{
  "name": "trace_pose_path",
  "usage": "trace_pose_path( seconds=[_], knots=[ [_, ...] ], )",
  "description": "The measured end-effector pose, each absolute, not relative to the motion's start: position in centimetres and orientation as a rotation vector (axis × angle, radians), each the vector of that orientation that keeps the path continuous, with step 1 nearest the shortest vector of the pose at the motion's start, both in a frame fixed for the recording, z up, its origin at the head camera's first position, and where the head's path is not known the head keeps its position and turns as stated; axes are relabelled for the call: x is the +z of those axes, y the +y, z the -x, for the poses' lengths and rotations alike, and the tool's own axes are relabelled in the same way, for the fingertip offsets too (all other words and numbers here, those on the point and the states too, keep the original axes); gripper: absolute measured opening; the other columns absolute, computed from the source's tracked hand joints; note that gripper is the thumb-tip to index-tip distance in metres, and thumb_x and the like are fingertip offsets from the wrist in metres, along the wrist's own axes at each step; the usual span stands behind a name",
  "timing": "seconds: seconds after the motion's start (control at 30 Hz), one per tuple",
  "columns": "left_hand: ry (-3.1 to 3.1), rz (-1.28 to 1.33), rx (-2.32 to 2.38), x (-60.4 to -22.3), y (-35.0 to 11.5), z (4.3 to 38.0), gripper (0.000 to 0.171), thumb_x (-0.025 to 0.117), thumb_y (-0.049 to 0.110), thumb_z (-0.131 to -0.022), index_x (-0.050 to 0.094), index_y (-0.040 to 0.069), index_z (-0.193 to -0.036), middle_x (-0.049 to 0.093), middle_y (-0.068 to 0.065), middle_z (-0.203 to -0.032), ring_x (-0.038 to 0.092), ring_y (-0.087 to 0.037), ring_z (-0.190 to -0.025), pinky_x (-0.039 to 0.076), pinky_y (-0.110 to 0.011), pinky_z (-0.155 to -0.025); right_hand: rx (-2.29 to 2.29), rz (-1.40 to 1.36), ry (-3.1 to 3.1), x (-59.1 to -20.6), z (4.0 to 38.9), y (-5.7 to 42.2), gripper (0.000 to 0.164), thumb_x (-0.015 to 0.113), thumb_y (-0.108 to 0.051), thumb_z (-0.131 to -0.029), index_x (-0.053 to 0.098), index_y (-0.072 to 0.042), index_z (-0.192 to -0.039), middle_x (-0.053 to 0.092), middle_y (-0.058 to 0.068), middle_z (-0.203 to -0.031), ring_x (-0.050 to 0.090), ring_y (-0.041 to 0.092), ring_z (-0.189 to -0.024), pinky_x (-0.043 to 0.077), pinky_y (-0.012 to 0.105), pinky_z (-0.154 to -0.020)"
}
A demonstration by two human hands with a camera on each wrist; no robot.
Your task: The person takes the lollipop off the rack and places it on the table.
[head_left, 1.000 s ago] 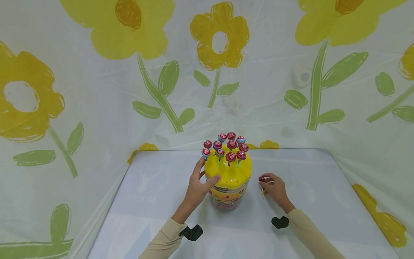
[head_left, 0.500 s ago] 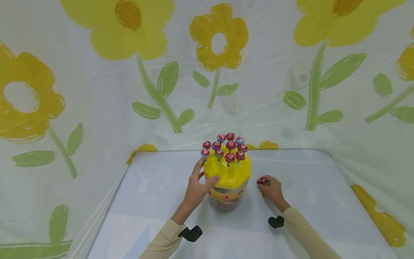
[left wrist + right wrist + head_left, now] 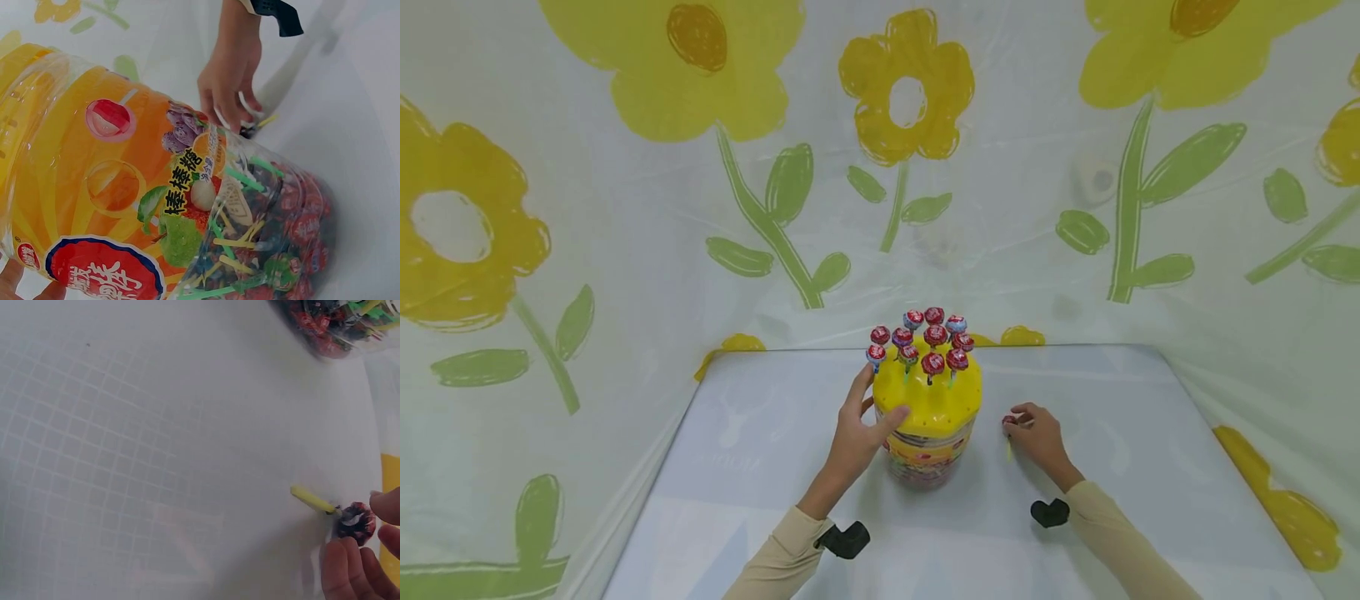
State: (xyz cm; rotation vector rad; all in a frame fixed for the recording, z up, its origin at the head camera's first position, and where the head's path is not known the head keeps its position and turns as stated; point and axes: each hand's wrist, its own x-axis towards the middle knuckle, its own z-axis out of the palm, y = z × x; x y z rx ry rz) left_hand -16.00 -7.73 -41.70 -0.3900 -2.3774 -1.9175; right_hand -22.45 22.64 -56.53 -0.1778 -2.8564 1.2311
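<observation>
L hand [image 3: 857, 429] holds 1 jar [image 3: 925, 457], fingers [image 3: 857, 390] spread wide by its yellow lid [image 3: 928, 407]. R of the jar, near but apart, R hand [image 3: 1037, 437] pinches 1 lollipop [image 3: 354, 526] w/ fingers close tog. It tilts, stick [image 3: 312, 499] pointing down. 11 more pops [image 3: 936, 335] stand atop the jar.

The yellow round plastic lid [image 3: 928, 406] looks glossy, the clear cylindrical plastic jar [image 3: 156, 187] shiny, the pale rectangular bench [image 3: 760, 433] smooth, semi-gloss.

A table [image 3: 760, 450] is lying beneath both grips; a cloth [image 3: 1000, 208] is hanging beyond and to either side, showing yellow flowers [image 3: 947, 75].
</observation>
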Motion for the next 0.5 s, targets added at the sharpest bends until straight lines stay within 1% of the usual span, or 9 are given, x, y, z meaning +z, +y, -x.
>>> trace_pose_path(
  seconds=[0.13,0.27,0.33,0.43,0.5],
  knots=[
    [-2.379,0.392,-1.918,-41.8,-7.8,16.1,0.075,0.063,0.022,-0.09,0.02,0.007,-0.15,0.026,-0.008,-0.153,0.026,-0.024,-0.138,0.029,-0.047,-0.109,1.217,0.143,-2.833,-56.1,22.6,22.9,0.029,0.065,-0.011,-0.086,0.061,0.006,-0.109,0.059,0.022,-0.101,0.058,0.033,-0.089,0.052,0.046,-0.079],
    [-2.38,0.393,-1.919,-41.9,-7.8,16.1,0.075,0.062,0.021,-0.09,0.02,0.006,-0.15,0.025,-0.009,-0.153,0.026,-0.025,-0.138,0.029,-0.046,-0.109,1.216,0.121,-2.82,-55.5,22.6,23.1,0.028,0.064,-0.011,-0.087,0.061,0.005,-0.11,0.058,0.023,-0.103,0.057,0.034,-0.089,0.052,0.045,-0.077],
    [-2.379,0.389,-1.921,-41.8,-7.8,16.1,0.075,0.062,0.021,-0.09,0.02,0.006,-0.15,0.025,-0.01,-0.153,0.026,-0.025,-0.138,0.029,-0.047,-0.109,1.22,0.115,-2.813,-55.2,22.6,23.2,0.029,0.063,-0.011,-0.087,0.06,0.005,-0.11,0.058,0.023,-0.104,0.056,0.034,-0.089,0.052,0.044,-0.076],
    [-2.381,0.385,-1.923,-41.8,-7.8,16.1,0.075,0.062,0.021,-0.09,0.019,0.005,-0.15,0.025,-0.01,-0.153,0.026,-0.026,-0.138,0.029,-0.048,-0.109,1.226,0.11,-2.788,-54.6,22.7,23.3,0.028,0.064,-0.011,-0.087,0.06,0.004,-0.11,0.059,0.021,-0.102,0.056,0.033,-0.088,0.052,0.046,-0.071],
    [-2.381,0.384,-1.922,-41.7,-7.8,16.0,0.075,0.062,0.021,-0.09,0.02,0.005,-0.15,0.024,-0.01,-0.153,0.026,-0.026,-0.138,0.029,-0.048,-0.109,1.239,0.103,-2.777,-54.1,22.8,23.4,0.029,0.064,-0.011,-0.087,0.06,0.004,-0.111,0.06,0.021,-0.102,0.057,0.033,-0.091,0.052,0.047,-0.072]
  ],
)
